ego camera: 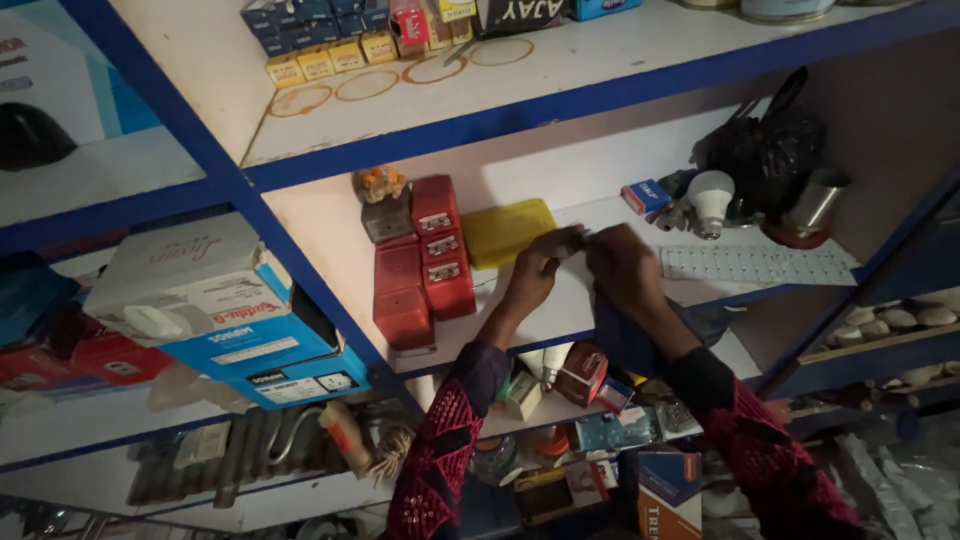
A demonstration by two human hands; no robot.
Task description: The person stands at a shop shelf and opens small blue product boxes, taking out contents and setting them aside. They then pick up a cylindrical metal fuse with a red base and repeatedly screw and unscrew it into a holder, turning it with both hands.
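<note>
Both hands reach up to a white shelf with a blue edge (520, 345). My left hand (540, 265) and my right hand (622, 268) meet fingertip to fingertip over the shelf board, pinching something very small between them; what it is cannot be made out. A dark cloth (620, 335) hangs below my right wrist. Just left of my left hand lies a flat yellow pad (505, 230), and further left stand red boxes (430, 260). A white perforated strip (750, 265) lies to the right of my right hand.
A white bulb (712, 198), a black plastic bag (770, 145) and a metal cup (815, 205) sit at the shelf's right end. Small boxes (330, 45) fill the shelf above. White and blue cartons (230, 310) are stacked left. The shelf below holds several small packages (590, 400).
</note>
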